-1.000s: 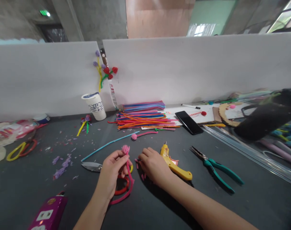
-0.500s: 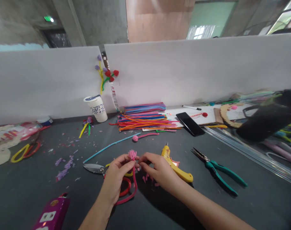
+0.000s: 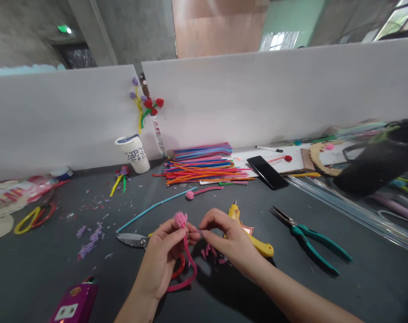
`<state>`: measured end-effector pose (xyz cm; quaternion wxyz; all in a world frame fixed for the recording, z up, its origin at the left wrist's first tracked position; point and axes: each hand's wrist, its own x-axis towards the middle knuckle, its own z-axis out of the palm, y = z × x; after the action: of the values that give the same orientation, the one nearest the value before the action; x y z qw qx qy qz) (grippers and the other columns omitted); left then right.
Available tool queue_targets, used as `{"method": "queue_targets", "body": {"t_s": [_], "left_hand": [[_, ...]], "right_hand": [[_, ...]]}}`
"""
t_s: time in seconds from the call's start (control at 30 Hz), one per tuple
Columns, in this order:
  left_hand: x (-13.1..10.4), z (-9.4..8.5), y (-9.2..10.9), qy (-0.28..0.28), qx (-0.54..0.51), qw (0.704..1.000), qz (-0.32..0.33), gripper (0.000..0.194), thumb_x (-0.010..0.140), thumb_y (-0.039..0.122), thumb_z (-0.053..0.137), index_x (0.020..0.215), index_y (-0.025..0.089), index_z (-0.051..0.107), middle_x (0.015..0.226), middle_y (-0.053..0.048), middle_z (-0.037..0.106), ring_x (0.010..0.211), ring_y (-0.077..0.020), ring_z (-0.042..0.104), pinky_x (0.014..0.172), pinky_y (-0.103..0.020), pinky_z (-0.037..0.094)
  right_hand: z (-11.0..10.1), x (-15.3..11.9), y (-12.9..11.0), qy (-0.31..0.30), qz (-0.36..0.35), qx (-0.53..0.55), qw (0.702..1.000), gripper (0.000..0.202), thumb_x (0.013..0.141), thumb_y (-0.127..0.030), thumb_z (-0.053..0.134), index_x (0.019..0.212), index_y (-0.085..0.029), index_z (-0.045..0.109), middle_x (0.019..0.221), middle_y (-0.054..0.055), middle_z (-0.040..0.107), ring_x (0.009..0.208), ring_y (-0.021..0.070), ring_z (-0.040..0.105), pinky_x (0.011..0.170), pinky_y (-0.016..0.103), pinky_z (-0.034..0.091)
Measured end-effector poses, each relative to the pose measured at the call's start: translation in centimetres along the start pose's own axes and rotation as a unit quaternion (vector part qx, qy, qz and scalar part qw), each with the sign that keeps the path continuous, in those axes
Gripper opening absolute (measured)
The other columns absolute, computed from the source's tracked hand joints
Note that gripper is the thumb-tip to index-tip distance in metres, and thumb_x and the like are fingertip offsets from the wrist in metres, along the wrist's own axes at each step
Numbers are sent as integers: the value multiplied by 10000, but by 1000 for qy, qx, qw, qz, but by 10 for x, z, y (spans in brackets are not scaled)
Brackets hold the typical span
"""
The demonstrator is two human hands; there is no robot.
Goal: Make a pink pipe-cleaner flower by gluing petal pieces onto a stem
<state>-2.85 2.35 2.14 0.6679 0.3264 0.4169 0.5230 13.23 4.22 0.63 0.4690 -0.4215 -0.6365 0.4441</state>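
My left hand (image 3: 158,255) pinches a pink pipe-cleaner flower (image 3: 180,219) just below its fluffy head. The flower's darker pink stem curves down and back beneath that hand. Close on the right, the thumb and forefinger of my right hand (image 3: 231,240) are pinched together near the left fingertips; whatever lies between them is too small to make out. Scissors (image 3: 132,240) with red and yellow handles lie partly hidden under my left hand. Pink scraps (image 3: 209,251) are scattered below my right hand, and a yellow glue gun (image 3: 262,246) lies partly behind it.
Teal-handled pliers (image 3: 303,231) lie at right. Behind are a blue pipe cleaner (image 3: 153,207), a pink pompom stem (image 3: 189,195), bundled pipe cleaners (image 3: 204,170), a phone (image 3: 267,172) and a paper cup (image 3: 135,154). A purple power strip (image 3: 74,303) sits front left.
The flower and my left hand have shifted slightly left, with the head tilting left. My right hand has drawn a little to the right, widening the distance between the hands.
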Motion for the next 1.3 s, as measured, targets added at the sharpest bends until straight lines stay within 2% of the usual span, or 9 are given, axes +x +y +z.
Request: {"method": "queue_targets", "body": {"t_s": [0.07,0.2,0.3,0.37,0.5,0.8,1.3], "left_hand": [[-1,1,0,-1,-2,1000,-1,47,723,182,705,734,144,730,747,-20,720,676,-113,659,671,-181,509],[-3,2,0,-2,-2,1000,-14,54,726,173,702,756,135,728,753,-36,727,665,-112,656,679,-191,519],[-5,4,-1,-3,24,999,-46,53,737,178,686,743,128,703,622,-32,700,532,-84,607,565,-163,492],[-6,6,-3,-4,36,997,-67,59,720,176,690,689,134,661,550,-6,656,441,-65,552,458,-145,443],[-6,7,-6,-8,54,996,-71,123,682,184,691,627,140,590,577,11,628,390,-51,504,348,-130,364],[-5,5,-13,-6,141,989,-51,117,700,197,646,627,168,559,536,31,604,357,-39,457,332,-119,328],[-6,6,-12,-3,152,987,-51,110,692,201,637,615,169,565,519,25,606,347,-40,445,330,-123,315]], "right_hand": [[1,0,-1,-12,0,-3,1000,88,771,-216,570,688,-190,580,719,-1,574,709,150,554,666,272,440],[-1,-1,-6,3,-13,-12,1000,129,812,-225,533,691,-190,557,697,-3,562,661,143,538,610,257,428],[-6,-2,-13,16,-52,-34,998,123,814,-184,520,692,-198,528,712,-6,546,683,139,519,647,260,414],[-10,-2,-19,2,-80,-50,996,123,804,-149,520,692,-200,524,729,-5,546,700,136,518,665,257,409],[-13,-3,-25,-33,-109,-80,990,150,789,-104,512,672,-198,506,717,-8,535,695,131,514,649,247,402],[-17,-2,-23,-54,-104,-129,985,174,787,-66,535,674,-196,513,711,-15,545,683,128,521,634,241,409],[-14,-5,-16,-54,-156,-187,968,149,863,-104,551,736,-183,541,753,11,559,729,148,530,665,253,411]]}}
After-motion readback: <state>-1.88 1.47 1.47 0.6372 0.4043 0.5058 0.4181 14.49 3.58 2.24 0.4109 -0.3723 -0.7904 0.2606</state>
